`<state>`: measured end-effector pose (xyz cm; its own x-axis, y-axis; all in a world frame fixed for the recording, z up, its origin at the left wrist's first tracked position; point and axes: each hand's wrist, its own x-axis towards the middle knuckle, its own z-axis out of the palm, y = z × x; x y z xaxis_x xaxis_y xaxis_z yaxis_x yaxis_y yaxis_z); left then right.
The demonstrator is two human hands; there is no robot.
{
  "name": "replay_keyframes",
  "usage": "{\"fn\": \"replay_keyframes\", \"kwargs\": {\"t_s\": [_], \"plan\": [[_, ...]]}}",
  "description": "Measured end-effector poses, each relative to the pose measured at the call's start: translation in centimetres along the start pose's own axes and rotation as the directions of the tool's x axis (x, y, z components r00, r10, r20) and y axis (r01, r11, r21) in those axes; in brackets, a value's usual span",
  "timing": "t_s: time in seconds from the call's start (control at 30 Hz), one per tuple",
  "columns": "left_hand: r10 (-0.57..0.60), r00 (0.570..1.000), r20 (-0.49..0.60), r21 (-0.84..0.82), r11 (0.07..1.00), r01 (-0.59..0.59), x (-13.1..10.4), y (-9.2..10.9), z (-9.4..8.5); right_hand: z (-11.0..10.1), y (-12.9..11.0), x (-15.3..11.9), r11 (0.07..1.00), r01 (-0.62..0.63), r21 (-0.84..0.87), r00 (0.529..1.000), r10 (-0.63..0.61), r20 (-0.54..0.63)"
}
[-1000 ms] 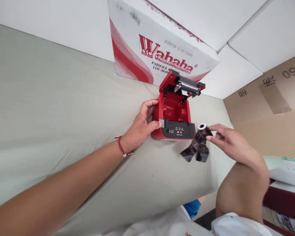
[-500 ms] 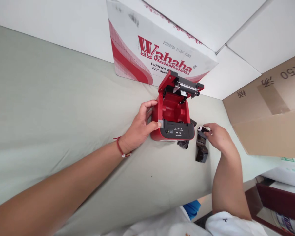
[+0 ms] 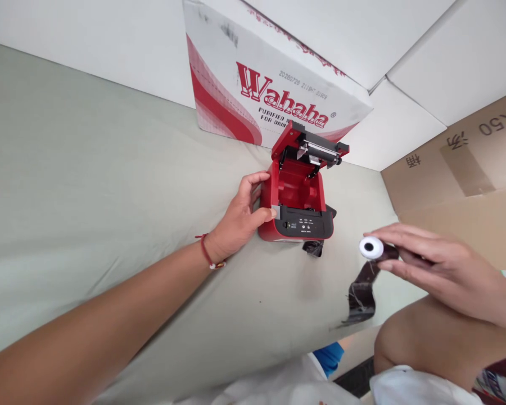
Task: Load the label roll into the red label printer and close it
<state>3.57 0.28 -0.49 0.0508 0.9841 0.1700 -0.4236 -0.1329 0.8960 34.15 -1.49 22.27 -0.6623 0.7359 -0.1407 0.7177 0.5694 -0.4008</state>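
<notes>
A red and black portable printer [image 3: 301, 197] stands on the green-grey cloth with its lid [image 3: 312, 147] raised, the red paper bay inside exposed. My left hand [image 3: 242, 216] grips its left side, thumb on the grey piece at the front corner and fingers along the side wall. To the right, my right hand [image 3: 430, 256] is lifted toward the camera, pinching a small paper roll [image 3: 371, 247] with a white end and a dark hole at its centre. A glossy black strip [image 3: 361, 301] hangs in a curl from the roll.
Behind the printer stands a white and red Wahaha carton [image 3: 231, 84]. A brown cardboard box [image 3: 468, 169] is on the right. Black crumpled scrap [image 3: 314, 247] lies by the printer's front, and another dark piece [image 3: 331, 211] beside its right side. The cloth-covered surface [image 3: 109, 169] spreads left.
My right hand has raised the roll off the cloth, bringing it nearer the camera and to the right, with the black strip trailing below. My left hand and the printer have stayed put.
</notes>
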Motion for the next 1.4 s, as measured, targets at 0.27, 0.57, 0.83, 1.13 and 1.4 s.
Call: {"fn": "replay_keyframes", "kwargs": {"t_s": [0.27,0.57,0.83,1.13,1.4], "plan": [[-0.017,1.0,-0.007,0.008,1.0,0.017,0.0,0.4,0.2,4.9,-2.7,10.8,0.953,-0.138,-0.268,0.969,0.075,-0.234],[-0.022,1.0,-0.013,0.003,1.0,0.022,-0.1,0.4,0.3,7.1,-3.5,17.1,0.839,-0.213,-0.501,0.974,0.225,-0.037],[-0.05,0.998,-0.027,0.035,0.998,0.051,-0.1,0.6,0.3,8.4,-2.6,18.7,0.912,-0.179,-0.369,0.983,0.177,-0.04],[0.003,1.0,-0.003,0.052,0.999,-0.003,-0.2,0.1,0.2,7.1,-1.6,12.9,0.988,0.144,-0.057,0.968,-0.153,-0.201],[0.442,0.897,0.011,0.527,0.76,-0.38,-1.7,0.1,0.5,9.7,-1.0,5.1,0.945,0.29,-0.15,0.889,-0.324,-0.322]]}}
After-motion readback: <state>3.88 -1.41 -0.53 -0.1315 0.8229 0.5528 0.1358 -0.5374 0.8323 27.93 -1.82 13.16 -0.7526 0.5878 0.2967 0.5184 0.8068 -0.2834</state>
